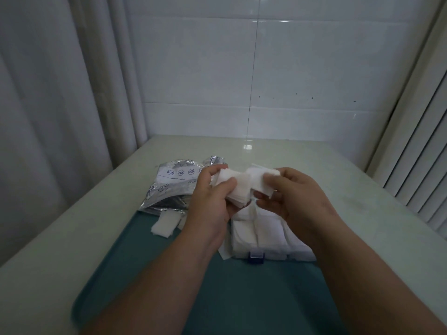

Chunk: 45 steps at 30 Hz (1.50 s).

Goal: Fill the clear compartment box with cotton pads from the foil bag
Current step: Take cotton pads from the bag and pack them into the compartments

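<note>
Both hands hold a stack of white cotton pads [239, 187] in the air above the clear compartment box [266, 238]. My left hand [212, 197] grips the stack's left end, my right hand [290, 192] pinches its right end. The box lies on a teal mat [217, 293], has a blue latch [257, 257] at its near edge, and its compartments show white pads inside. The silver foil bag [171, 187] lies crumpled to the left of my hands, mouth toward me. A few loose pads [164, 224] rest on the mat below the bag.
The mat sits on a pale tabletop [60, 238] against a white tiled wall. A curtain [48, 105] hangs at the left and slatted blinds [420, 170] stand at the right. A loose pad [225, 250] pokes out beside the box's left edge.
</note>
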Motion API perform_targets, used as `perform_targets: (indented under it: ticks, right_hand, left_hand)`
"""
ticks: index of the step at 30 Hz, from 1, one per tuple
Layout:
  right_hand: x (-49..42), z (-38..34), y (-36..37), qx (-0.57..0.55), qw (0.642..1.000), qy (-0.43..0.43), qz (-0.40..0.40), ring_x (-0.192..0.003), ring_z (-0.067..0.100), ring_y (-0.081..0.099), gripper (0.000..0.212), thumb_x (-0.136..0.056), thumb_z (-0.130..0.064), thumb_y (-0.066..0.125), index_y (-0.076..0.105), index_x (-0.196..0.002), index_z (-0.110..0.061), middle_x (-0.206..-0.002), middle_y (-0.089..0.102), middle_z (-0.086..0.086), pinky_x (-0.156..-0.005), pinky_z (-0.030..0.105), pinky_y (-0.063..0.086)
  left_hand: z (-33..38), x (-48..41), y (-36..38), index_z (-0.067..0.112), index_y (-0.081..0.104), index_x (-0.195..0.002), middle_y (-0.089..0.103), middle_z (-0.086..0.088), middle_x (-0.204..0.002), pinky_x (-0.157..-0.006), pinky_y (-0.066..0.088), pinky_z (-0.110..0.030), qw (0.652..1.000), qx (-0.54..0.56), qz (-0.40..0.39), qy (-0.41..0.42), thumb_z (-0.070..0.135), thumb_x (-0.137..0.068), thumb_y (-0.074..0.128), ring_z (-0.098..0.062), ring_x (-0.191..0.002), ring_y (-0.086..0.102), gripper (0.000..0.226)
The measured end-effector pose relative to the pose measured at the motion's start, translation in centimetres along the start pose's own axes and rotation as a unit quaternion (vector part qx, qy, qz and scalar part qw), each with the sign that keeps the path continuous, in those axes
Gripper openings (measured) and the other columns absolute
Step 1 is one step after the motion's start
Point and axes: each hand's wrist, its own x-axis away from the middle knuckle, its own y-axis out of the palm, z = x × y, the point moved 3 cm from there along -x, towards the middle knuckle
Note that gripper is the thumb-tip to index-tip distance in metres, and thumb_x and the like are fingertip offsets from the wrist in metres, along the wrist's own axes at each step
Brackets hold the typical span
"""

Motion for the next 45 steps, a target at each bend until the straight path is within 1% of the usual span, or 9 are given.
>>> perform_targets:
  ticks: [5, 10, 17, 23, 27, 32, 35, 41, 45]
  right_hand:
    - [-0.3, -0.6, -1.6, 0.004, 0.996, -0.058, 0.068, -0.079, 0.021, 0.060, 0.008, -0.092, -0.013, 0.062, 0.066, -0.095, -0.007, -0.089, 0.065, 0.010, -0.068, 0.028, 0.052]
    - [0.3, -0.9, -0.3, -0.098, 0.993, -0.046, -0.056, -0.067, 0.015, 0.065, 0.006, -0.088, -0.004, 0.064, 0.067, -0.092, -0.002, -0.076, 0.069, 0.007, -0.061, 0.021, 0.055]
    - [0.0, 0.0, 0.3, 0.213, 0.965, -0.140, 0.063, -0.061, 0.015, 0.065, 0.017, -0.077, -0.016, 0.080, 0.065, -0.086, -0.014, -0.077, 0.067, 0.007, -0.048, 0.015, 0.051]
    - [-0.5, 0.3, -0.3, 0.255, 0.958, -0.113, 0.068, -0.076, 0.015, 0.063, 0.032, -0.076, -0.027, 0.080, 0.053, -0.093, -0.025, -0.091, 0.061, -0.004, -0.060, 0.025, 0.055]
    - [-0.6, 0.4, -0.6, 0.250, 0.967, -0.044, 0.034, -0.081, 0.014, 0.061, 0.042, -0.079, -0.036, 0.076, 0.048, -0.109, -0.026, -0.096, 0.062, -0.003, -0.064, 0.027, 0.049]
    - [-0.3, 0.3, -0.4, 0.203, 0.979, -0.018, 0.002, -0.086, 0.013, 0.061, 0.045, -0.080, -0.036, 0.075, 0.052, -0.116, -0.025, -0.101, 0.064, -0.003, -0.070, 0.029, 0.049]
    - [0.0, 0.3, 0.1, 0.190, 0.980, -0.045, -0.036, -0.064, 0.002, 0.061, 0.029, -0.078, -0.021, 0.078, 0.067, -0.105, -0.018, -0.087, 0.070, 0.000, -0.056, 0.018, 0.047]
    - [-0.1, 0.7, 0.7, 0.276, 0.955, -0.089, -0.057, -0.065, 0.011, 0.059, 0.023, -0.069, -0.018, 0.086, 0.070, -0.084, -0.024, -0.082, 0.071, 0.001, -0.061, 0.027, 0.051]
    - [-0.1, 1.2, 0.8, 0.398, 0.910, -0.085, -0.078, -0.074, 0.011, 0.064, 0.026, -0.070, -0.025, 0.084, 0.068, -0.091, -0.027, -0.086, 0.071, -0.006, -0.072, 0.032, 0.055]
  left_hand:
    - [-0.1, 0.0, -0.5, 0.022, 0.060, -0.106, 0.067, -0.006, -0.099, -0.076, 0.058, -0.044, 0.995, -0.077, 0.045, 0.031, -0.003, -0.084, 0.066, -0.019, -0.084, 0.068, 0.034]
    - [-0.3, 0.1, -0.7, 0.018, 0.066, -0.104, 0.075, -0.006, -0.092, -0.073, 0.060, -0.033, 0.990, -0.130, 0.048, 0.031, 0.001, -0.078, 0.075, -0.019, -0.084, 0.073, 0.033]
    - [-0.8, 0.2, -0.3, 0.006, 0.068, -0.103, 0.073, -0.017, -0.096, -0.071, 0.058, -0.032, 0.991, -0.129, 0.026, -0.009, -0.004, -0.077, 0.070, -0.027, -0.087, 0.073, 0.028]
    - [-0.3, 0.6, 0.5, 0.000, 0.069, -0.091, 0.072, -0.018, -0.089, -0.079, 0.059, -0.039, 0.996, -0.078, -0.019, -0.037, -0.013, -0.082, 0.052, -0.027, -0.083, 0.071, 0.023]
    - [-0.2, 0.6, 0.5, 0.002, 0.068, -0.090, 0.072, -0.017, -0.084, -0.082, 0.058, -0.045, 0.998, -0.014, -0.012, -0.055, 0.011, -0.094, 0.052, -0.027, -0.079, 0.071, 0.019]
    - [0.1, 0.2, 0.2, -0.002, 0.064, -0.098, 0.071, -0.018, -0.093, -0.076, 0.060, -0.036, 0.995, -0.080, -0.031, -0.042, -0.005, -0.091, 0.053, -0.027, -0.081, 0.072, 0.013]
    - [0.5, 0.1, -0.1, 0.000, 0.063, -0.090, 0.067, -0.015, -0.084, -0.067, 0.058, -0.033, 0.994, -0.089, -0.026, -0.054, -0.009, -0.086, 0.049, -0.025, -0.074, 0.066, 0.018]
    - [1.1, 0.1, -0.8, 0.015, 0.067, -0.076, 0.065, -0.004, -0.082, -0.067, 0.043, -0.036, 0.975, -0.199, 0.088, 0.044, 0.039, -0.073, 0.059, -0.023, -0.077, 0.057, 0.026]
    - [-0.3, 0.6, 0.0, 0.016, 0.064, -0.083, 0.067, 0.002, -0.082, -0.070, 0.043, -0.033, 0.917, -0.370, 0.072, 0.130, 0.028, -0.093, 0.055, -0.020, -0.081, 0.060, 0.017]
